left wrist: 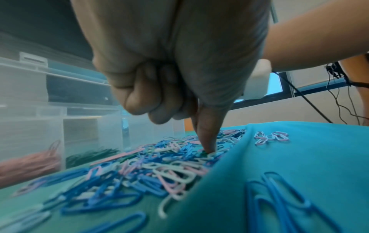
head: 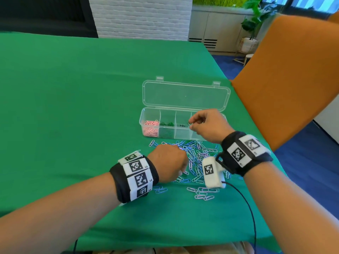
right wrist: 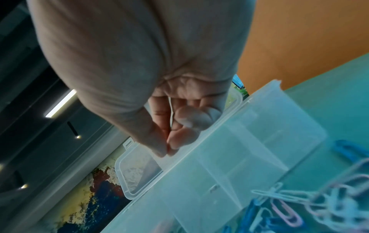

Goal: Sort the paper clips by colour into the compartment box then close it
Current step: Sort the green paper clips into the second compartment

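1. Green-covered table; orange chair back beyond right hand; white brick wall far behind.
2. Clear compartment box, lid open, beneath right hand; pink and green clips inside.
3. Loose paper clips between both hands.
4. Left hand curled, one finger pressing into pile.
5. Right hand above box, fingertips pinched together; held item unclear.

A bench covered in a green cloth carries a clear plastic compartment box near its right edge, its lid lying open flat on the cloth behind it. Just in front of the box lies a loose pile of paper clips, blue, white and pink, with a few stray clips nearer the front edge.
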The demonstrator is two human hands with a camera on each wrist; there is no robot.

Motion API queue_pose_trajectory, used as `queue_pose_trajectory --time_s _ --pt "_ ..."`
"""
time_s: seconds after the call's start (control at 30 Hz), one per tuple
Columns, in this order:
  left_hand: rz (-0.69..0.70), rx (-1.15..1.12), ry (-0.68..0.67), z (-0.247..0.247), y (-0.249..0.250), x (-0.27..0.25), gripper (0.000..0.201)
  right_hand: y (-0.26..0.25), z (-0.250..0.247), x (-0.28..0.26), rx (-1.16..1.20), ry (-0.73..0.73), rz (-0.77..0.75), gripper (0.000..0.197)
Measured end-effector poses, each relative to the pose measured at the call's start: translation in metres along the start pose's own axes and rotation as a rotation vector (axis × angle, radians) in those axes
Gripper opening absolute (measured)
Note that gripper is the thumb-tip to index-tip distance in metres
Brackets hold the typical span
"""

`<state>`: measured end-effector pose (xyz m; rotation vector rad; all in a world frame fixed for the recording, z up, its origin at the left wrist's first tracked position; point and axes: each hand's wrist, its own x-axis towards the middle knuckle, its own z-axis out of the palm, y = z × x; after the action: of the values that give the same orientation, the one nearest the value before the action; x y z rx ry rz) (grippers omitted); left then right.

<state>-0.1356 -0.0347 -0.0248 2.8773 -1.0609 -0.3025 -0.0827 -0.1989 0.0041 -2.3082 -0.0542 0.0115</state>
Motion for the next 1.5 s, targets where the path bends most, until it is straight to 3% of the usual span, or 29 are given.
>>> queue_pose_trajectory --time_s 0.13,0.23,0.47,0.67,0.9,1.0,1.07,1.13,1.2,1.4,1.5 --pt "0.036 -0.06 -0.003 0.0 -0.003 0.0 0.02 -0.018 0.012 0.028 0.001 -0.009 0.012 0.021" --pt "-0.012 -0.109 -0.033 -0.003 -0.007 0.005 0.021 -0.027 0.025 0.038 0.058 -0.029 0.049 0.019" --pt "0.046 -0.129 -0.009 -0.002 -0.014 0.006 0.013 -0.017 0.012 0.015 0.139 0.168 0.033 0.015" --pt "0.01 -0.243 -0.079 0.0 -0.021 0.007 0.012 0.012 0.007 -0.031 0.13 -0.001 0.085 0.016" --pt "0.028 -0.108 -0.235 -0.005 -0.016 0.011 0.011 0.039 0.023 -0.057 0.078 -0.111 0.104 0.022" --pt "-0.096 -0.46 -0.197 -0.015 -0.026 0.014 0.021 0.036 0.021 -0.056 0.101 -0.071 0.087 0.02" --pt "-0.246 -0.925 -0.036 -0.026 -0.039 0.021 0.029 0.031 0.015 -0.055 0.14 -0.018 0.078 0.019" --pt "-0.371 -1.402 0.133 -0.034 -0.054 0.031 0.023 0.028 0.011 -0.055 0.185 0.009 0.067 0.02" --pt "-0.469 -1.688 0.263 -0.038 -0.064 0.04 0.016 0.027 0.011 -0.056 0.206 0.016 0.06 0.02" --pt "-0.625 -1.882 0.572 -0.046 -0.065 0.065 0.02 0.032 0.013 -0.057 0.194 0.014 0.07 0.02" --pt "-0.609 -1.961 0.573 -0.056 -0.067 0.068 0.02 0.034 0.016 -0.057 0.202 0.003 0.082 0.019"
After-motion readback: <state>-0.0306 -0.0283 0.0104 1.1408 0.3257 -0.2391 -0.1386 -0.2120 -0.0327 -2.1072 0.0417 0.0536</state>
